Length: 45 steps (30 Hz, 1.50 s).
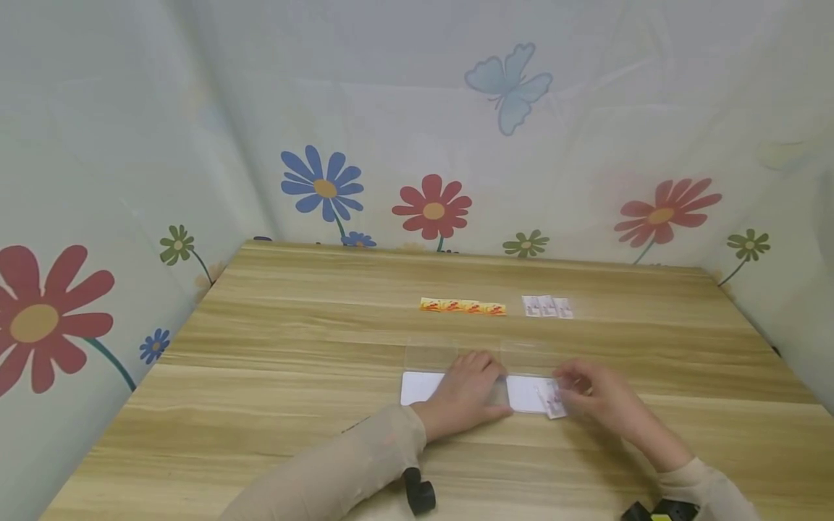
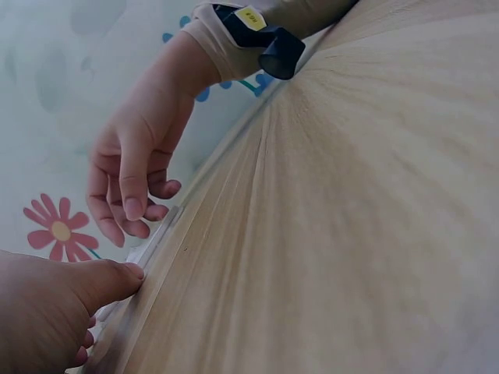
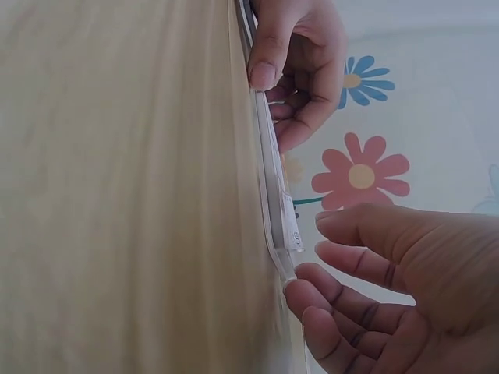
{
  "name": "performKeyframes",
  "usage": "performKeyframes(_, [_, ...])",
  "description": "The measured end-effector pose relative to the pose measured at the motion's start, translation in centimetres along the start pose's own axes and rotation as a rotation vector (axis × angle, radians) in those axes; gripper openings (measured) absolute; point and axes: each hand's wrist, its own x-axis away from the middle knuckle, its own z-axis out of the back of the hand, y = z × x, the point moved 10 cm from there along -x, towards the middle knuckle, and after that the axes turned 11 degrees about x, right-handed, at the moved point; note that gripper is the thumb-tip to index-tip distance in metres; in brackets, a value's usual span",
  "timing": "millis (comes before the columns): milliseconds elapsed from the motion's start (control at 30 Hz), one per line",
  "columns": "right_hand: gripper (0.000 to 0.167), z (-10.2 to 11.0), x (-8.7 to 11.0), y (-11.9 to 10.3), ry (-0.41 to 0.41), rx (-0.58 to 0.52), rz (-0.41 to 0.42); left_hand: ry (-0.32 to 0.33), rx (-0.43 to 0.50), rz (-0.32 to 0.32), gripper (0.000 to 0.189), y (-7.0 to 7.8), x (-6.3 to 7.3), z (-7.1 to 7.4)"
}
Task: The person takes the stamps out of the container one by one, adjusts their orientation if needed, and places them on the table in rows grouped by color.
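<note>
A flat clear plastic case (image 1: 521, 358) lies on the table, with white cards (image 1: 526, 394) in its left and right parts. My left hand (image 1: 465, 394) holds the case across its middle, thumb at the near edge and fingers over the far side. Over the right card sits a small clear-and-white printed packet (image 1: 554, 407), its lower corner past the near edge. My right hand (image 1: 596, 398) is at the case's right end. In the right wrist view the fingertips (image 3: 300, 294) meet that end, while the thumb stays apart from the packet (image 3: 291, 226).
Behind the case, several yellow and red packets (image 1: 462, 307) lie in a row. To their right are 3 pale printed packets (image 1: 547, 307). A flower-patterned curtain (image 1: 404, 108) hangs behind the wooden table (image 1: 293, 325). Each wrist wears a black camera mount (image 1: 419, 493).
</note>
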Motion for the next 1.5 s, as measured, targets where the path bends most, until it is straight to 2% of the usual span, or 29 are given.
performKeyframes(700, [0.024,-0.52,0.07,0.09,-0.035,0.02,-0.057,-0.014,0.004,0.008,0.05,0.2,0.01,0.06])
performKeyframes(1500, [0.016,-0.18,0.3,-0.16,0.078,0.092,-0.039,-0.008,-0.004,0.005,0.05,0.37,-0.09,0.26])
